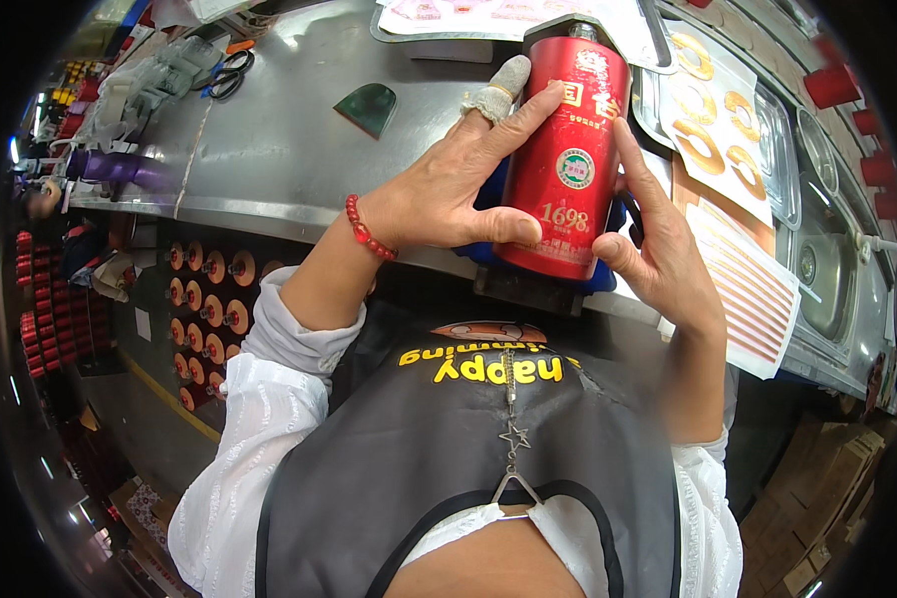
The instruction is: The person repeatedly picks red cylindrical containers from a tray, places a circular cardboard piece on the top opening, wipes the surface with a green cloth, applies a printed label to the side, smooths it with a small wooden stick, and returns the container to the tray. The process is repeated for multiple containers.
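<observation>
At about ten o'clock, black scissors [231, 72] lie far back on the steel bench [269, 149], with bare metal running from them to its near edge. Toward centre, the left hand [458, 184] wraps its fingers over the red bottle [568, 159], one fingertip bandaged. The bottle stands at one o'clock over the bench edge. The right hand [658, 249] presses its other side. At three o'clock, sticker sheets [743, 289] overhang beside a sink [827, 269].
</observation>
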